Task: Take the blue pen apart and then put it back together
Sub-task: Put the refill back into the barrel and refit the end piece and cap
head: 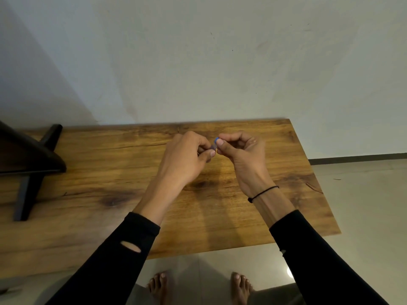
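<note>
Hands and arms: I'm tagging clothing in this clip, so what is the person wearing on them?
Both arms wear long black sleeves ending short of the wrists. The left sleeve has an oval hole on the forearm; the right sleeve shows a small nick at its edge. A thin black cord circles the right wrist. The left hand and right hand are bare, without rings or gloves.

Bare wooden table (253, 212) all around and beneath, open for passage toward the wall and the right edge. Blocked far left by a dark stand (28, 164) (slanted legs resting on the tabletop), well apart from the middle.
</note>
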The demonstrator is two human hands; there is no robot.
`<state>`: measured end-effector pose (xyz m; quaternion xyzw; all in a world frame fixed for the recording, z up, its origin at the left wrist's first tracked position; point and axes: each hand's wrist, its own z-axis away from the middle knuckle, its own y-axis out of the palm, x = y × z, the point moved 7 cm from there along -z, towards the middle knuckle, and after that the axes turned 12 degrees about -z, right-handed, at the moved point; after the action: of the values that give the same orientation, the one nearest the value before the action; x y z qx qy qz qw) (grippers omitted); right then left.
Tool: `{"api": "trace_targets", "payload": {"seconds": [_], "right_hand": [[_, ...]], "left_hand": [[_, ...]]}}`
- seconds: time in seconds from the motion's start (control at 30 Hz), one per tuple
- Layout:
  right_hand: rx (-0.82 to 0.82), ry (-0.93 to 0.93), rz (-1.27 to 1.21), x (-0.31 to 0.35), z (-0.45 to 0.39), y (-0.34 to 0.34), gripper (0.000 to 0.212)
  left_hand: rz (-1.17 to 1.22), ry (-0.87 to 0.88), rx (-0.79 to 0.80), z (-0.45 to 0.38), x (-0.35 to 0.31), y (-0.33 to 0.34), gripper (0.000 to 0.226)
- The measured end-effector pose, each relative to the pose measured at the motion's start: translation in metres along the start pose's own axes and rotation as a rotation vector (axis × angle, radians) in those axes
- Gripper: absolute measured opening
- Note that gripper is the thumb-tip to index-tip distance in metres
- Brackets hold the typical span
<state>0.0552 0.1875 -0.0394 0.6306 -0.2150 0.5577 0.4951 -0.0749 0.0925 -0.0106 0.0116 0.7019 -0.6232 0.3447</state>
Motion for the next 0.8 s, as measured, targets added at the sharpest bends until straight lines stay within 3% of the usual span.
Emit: {"api": "trace_targets", "payload": {"seconds": [0.13, 0.37, 0.5, 0.63, 0.8], "right_hand": [[0.058, 0.004, 0.017, 0.004, -0.002, -0.001, 0.014], [0.114, -0.133, 0.319, 0.018, -0.008, -0.001, 0.013], [0.146, -0.187, 0.463, 0.023, -0.007, 0.004, 0.023], [0.182, -0.170, 0.504, 0.025, -0.004, 0.005, 0.014], [0.272, -0.222, 0.614, 0.026, 0.004, 0.021, 0.047]], "left_hand": [[0.037, -0.022, -0.018, -0.001, 0.002, 0.000, 0.009], [0.029, -0.030, -0.028, -0.001, 0.004, -0.002, 0.011], [-0.049, -0.014, -0.027, 0.000, -0.001, -0.003, 0.010], [0.010, -0.014, -0.030, 0.000, -0.001, -0.004, 0.009], [0.299, -0.104, -0.038, -0.006, 0.011, -0.003, 0.012]]}}
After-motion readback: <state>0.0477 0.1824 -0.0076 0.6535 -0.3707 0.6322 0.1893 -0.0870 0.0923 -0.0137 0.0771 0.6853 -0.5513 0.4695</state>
